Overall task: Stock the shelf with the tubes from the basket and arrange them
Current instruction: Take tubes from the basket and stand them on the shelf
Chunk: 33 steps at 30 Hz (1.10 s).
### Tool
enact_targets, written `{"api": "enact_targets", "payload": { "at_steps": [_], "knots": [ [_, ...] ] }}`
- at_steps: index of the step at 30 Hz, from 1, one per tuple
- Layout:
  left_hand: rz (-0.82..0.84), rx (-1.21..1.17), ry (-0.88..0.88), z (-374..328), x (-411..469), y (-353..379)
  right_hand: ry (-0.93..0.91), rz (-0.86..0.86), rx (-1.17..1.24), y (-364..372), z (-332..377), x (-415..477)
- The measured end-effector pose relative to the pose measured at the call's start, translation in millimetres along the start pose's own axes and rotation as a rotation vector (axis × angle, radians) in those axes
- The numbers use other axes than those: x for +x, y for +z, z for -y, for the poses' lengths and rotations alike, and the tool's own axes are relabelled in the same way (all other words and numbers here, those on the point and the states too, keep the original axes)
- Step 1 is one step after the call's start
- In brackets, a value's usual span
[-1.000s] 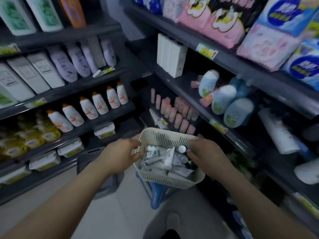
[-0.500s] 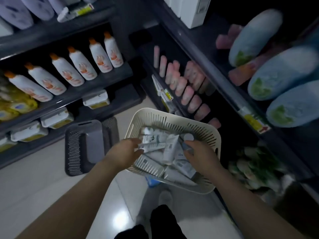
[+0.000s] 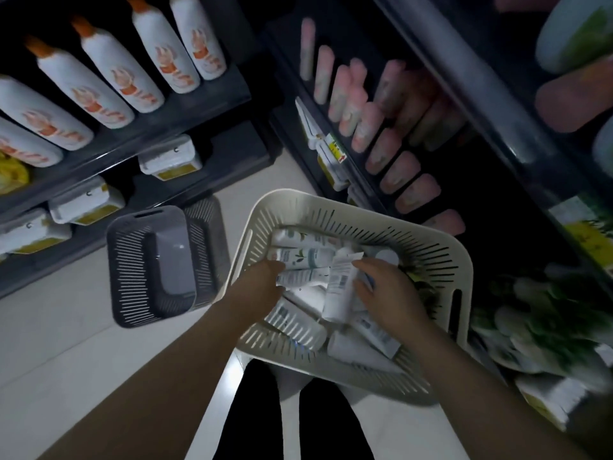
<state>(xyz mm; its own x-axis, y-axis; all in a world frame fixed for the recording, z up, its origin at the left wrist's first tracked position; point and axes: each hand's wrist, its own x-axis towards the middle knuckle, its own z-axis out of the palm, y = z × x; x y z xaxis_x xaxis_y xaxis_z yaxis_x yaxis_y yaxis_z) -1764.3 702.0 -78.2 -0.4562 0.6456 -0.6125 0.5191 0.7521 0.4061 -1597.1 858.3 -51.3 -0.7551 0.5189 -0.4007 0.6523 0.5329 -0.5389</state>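
I see the cream basket point(image 3: 351, 207) in the lower middle of my view; the white tubes point(image 3: 361, 350) lie piled inside it, crossing one another; both hands are down in this pile. The left hand point(image 3: 262, 283) enters from 7 o'clock; its fingers are curled round the end of a crosswise tube point(image 3: 305, 277) at the 9 o'clock side of the basket, though the fingertips are hidden under it. The right hand point(image 3: 388, 293) enters from 5 o'clock; its thumb and half-bent fingers pinch a barcode tube point(image 3: 338, 287), which lies near the basket's centre with its flat crimped end toward 12 o'clock. At 9 o'clock from the cream basket, close beside it but not touching, a grey basket point(image 3: 159, 263) sits on the pale floor point(image 3: 49, 343). At 1 o'clock, rows of pink tubes point(image 3: 381, 127) stand on a dark shelf point(image 3: 288, 127); at 10 o'clock, on another shelf, white bottles point(image 3: 109, 71) with orange caps lie in a row; at 6 o'clock I see two dark trouser legs point(image 3: 252, 416).
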Motion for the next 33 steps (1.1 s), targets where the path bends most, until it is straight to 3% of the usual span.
{"api": "enact_targets", "payload": {
  "at_steps": [11, 19, 24, 29, 33],
  "knots": [
    [0.178, 0.191, 0.102, -8, 64, 34, 0.011, -0.151, 0.055, 26, -13, -1],
    [-0.046, 0.062, 0.133, -15, 40, 5, -0.053, -0.195, 0.05, 26, 0, -3],
    [-0.269, -0.19, 0.163, -10, -18, -55, -0.05, -0.049, 0.049, 42, 20, -2],
    [-0.352, -0.454, 0.068, 4, -64, -88, -0.034, 0.282, -0.076, 75, 48, 12],
    [-0.391, -0.701, 0.052, 6, -82, -94, 0.028, 0.428, -0.132, 108, 52, 25]
  ]
}}
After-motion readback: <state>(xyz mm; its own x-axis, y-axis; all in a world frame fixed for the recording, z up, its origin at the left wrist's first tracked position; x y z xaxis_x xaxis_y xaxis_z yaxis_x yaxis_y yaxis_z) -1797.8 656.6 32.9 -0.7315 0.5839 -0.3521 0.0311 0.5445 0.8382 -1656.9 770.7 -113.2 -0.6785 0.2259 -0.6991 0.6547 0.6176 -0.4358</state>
